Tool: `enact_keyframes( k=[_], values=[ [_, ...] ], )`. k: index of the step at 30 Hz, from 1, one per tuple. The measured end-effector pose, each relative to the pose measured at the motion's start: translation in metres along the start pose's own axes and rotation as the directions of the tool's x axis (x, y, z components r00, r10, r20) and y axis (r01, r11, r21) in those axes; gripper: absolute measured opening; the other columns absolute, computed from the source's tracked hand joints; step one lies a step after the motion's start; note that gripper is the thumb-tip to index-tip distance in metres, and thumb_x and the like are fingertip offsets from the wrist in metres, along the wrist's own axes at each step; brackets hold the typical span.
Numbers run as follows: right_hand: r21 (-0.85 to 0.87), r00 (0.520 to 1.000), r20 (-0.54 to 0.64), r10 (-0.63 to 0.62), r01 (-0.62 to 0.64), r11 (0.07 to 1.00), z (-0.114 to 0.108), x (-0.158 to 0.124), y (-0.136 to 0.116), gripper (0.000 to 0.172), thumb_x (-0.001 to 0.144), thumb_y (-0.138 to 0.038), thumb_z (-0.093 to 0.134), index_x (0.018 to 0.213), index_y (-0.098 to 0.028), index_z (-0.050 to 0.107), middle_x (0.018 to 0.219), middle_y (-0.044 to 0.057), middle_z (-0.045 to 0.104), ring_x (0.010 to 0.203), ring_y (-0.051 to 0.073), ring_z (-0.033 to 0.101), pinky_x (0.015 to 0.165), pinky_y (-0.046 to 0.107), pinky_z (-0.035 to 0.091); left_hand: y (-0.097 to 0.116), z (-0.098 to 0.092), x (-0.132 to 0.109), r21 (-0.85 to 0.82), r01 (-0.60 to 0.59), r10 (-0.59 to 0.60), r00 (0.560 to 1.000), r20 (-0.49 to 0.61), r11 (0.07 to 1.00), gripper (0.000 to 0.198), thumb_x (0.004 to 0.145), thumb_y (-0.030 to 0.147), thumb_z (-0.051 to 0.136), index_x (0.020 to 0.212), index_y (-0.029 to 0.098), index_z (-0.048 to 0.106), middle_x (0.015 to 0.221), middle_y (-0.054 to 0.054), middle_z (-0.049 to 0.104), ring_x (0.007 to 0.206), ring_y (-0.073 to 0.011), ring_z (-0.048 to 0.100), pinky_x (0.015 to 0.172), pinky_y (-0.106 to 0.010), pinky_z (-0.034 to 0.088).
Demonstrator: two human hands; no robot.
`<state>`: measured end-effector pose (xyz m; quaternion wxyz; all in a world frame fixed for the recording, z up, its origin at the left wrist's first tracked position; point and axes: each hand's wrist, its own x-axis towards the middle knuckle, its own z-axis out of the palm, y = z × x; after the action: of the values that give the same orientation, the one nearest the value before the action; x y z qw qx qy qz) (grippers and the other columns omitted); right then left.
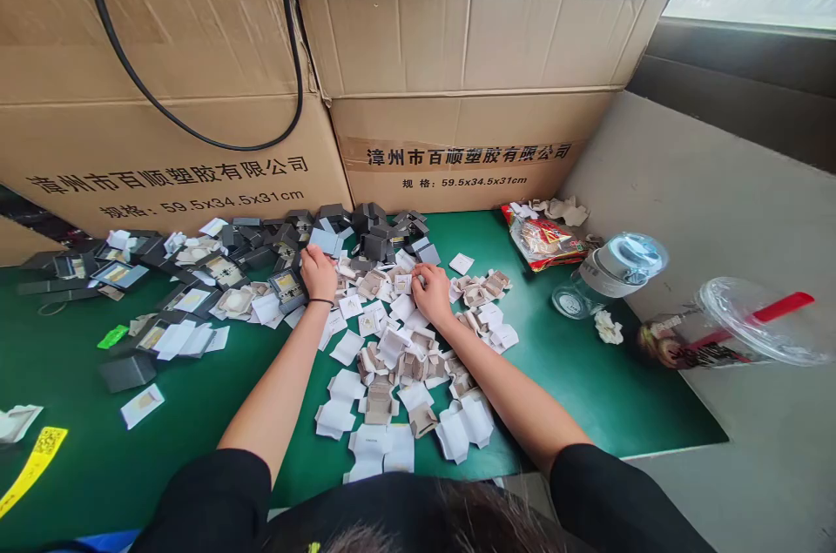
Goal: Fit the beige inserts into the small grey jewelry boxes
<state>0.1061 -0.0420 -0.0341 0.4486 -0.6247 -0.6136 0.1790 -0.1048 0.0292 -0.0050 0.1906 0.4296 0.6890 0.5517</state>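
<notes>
My left hand rests at the back of the pile beside a dark box with a pale insert; its fingers curl downward, and what they hold, if anything, is hidden. To the right, my right hand has its fingers bent together at the edge of a small white card; whether it grips the card is too small to tell. Between and below my hands lie many white cards and folded grey-white paper inserts. Dark small boxes are heaped behind them.
Large cardboard cartons stand behind the green table. At the right are a red snack bag, a clear bottle and a cup with a red straw. A black cable hangs above; a yellow strip lies left.
</notes>
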Motion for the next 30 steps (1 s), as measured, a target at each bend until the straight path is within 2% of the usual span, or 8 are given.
enact_keyframes(
  k=[5, 9, 12, 14, 19, 26, 28, 30],
  values=[
    [-0.023, 1.0, -0.005, -0.019, 0.019, 1.0, -0.002, -0.001, -0.003, 0.026, 0.083, -0.017, 0.039, 0.091, -0.021, 0.063, 0.106, 0.005, 0.063, 0.101, 0.023, 0.05, 0.09, 0.04, 0.034, 0.013, -0.002, -0.016, -0.179, 0.046, -0.045, 0.999, 0.013, 0.983, 0.047, 0.085, 0.059, 0.006, 0.074, 0.022, 0.032, 0.053, 0.005, 0.036, 0.043, -0.0105, 0.048, 0.045, -0.025, 0.044],
    [-0.06, 0.995, 0.04, -0.095, 0.097, 0.993, -0.003, -0.004, -0.006, 0.027, 0.088, -0.023, 0.038, 0.104, -0.022, 0.06, 0.114, 0.005, 0.061, 0.107, 0.023, 0.047, 0.097, 0.044, 0.028, 0.023, -0.002, -0.046, -0.441, 0.193, -0.075, 0.96, 0.271, 0.877, 0.046, 0.084, 0.06, 0.017, 0.068, 0.022, 0.035, 0.047, 0.005, 0.035, 0.036, -0.0093, 0.042, 0.039, -0.024, 0.038],
    [-0.106, 0.976, 0.132, -0.176, 0.19, 0.976, -0.003, -0.006, -0.007, 0.021, 0.086, -0.029, 0.047, 0.101, -0.026, 0.062, 0.113, 0.003, 0.062, 0.11, 0.025, 0.046, 0.101, 0.05, 0.021, 0.031, -0.002, -0.069, -0.44, 0.329, -0.023, 0.821, 0.57, 0.835, 0.049, 0.083, 0.061, 0.018, 0.068, 0.021, 0.043, 0.046, 0.002, 0.04, 0.036, -0.0107, 0.04, 0.038, -0.026, 0.037],
    [-0.14, 0.969, 0.16, -0.189, 0.212, 0.967, -0.003, -0.006, -0.006, 0.022, 0.082, -0.029, 0.053, 0.102, -0.027, 0.062, 0.112, 0.004, 0.063, 0.108, 0.027, 0.045, 0.098, 0.051, 0.024, 0.035, -0.004, -0.081, -0.415, 0.388, -0.004, 0.735, 0.678, 0.823, 0.046, 0.082, 0.06, 0.022, 0.07, 0.021, 0.044, 0.055, -0.001, 0.048, 0.043, -0.0127, 0.046, 0.04, -0.027, 0.04],
    [-0.238, 0.98, 0.132, -0.151, 0.18, 0.954, -0.007, -0.004, -0.007, 0.023, 0.084, -0.032, 0.052, 0.102, -0.024, 0.064, 0.096, 0.007, 0.066, 0.097, 0.027, 0.048, 0.089, 0.047, 0.03, 0.041, -0.017, -0.089, -0.46, 0.59, 0.065, 0.567, 0.821, 0.664, 0.039, 0.084, 0.051, 0.025, 0.061, 0.021, 0.033, 0.072, -0.005, 0.052, 0.071, -0.0164, 0.056, 0.07, -0.037, 0.051],
    [-0.371, 0.983, 0.105, -0.15, 0.179, 0.911, -0.012, -0.004, -0.015, 0.026, 0.088, -0.031, 0.045, 0.077, -0.021, 0.066, 0.069, 0.002, 0.064, 0.082, 0.019, 0.05, 0.101, 0.046, 0.019, 0.029, -0.024, -0.084, -0.365, 0.887, 0.17, 0.328, 0.929, 0.283, 0.035, 0.074, 0.046, 0.058, 0.061, 0.017, 0.042, 0.084, -0.004, 0.054, 0.087, -0.0166, 0.056, 0.102, -0.046, 0.035],
    [-0.413, 0.987, 0.074, -0.142, 0.16, 0.897, -0.013, -0.003, -0.017, 0.034, 0.09, -0.034, 0.041, 0.071, -0.021, 0.066, 0.082, 0.004, 0.066, 0.09, 0.019, 0.05, 0.102, 0.044, 0.02, 0.025, -0.022, -0.084, -0.307, 0.927, 0.208, 0.264, 0.942, 0.215, 0.033, 0.073, 0.041, 0.063, 0.062, 0.016, 0.044, 0.085, -0.004, 0.055, 0.088, -0.0165, 0.055, 0.104, -0.046, 0.033],
    [-0.455, 0.993, 0.026, -0.113, 0.112, 0.883, -0.012, 0.0, -0.016, 0.032, 0.09, -0.035, 0.039, 0.085, -0.023, 0.068, 0.115, 0.006, 0.06, 0.109, 0.023, 0.045, 0.101, 0.044, 0.021, 0.021, -0.02, -0.084, -0.261, 0.948, 0.224, 0.219, 0.95, 0.184, 0.031, 0.073, 0.036, 0.063, 0.06, 0.016, 0.044, 0.086, -0.005, 0.055, 0.09, -0.0174, 0.055, 0.103, -0.046, 0.033]
  ],
)
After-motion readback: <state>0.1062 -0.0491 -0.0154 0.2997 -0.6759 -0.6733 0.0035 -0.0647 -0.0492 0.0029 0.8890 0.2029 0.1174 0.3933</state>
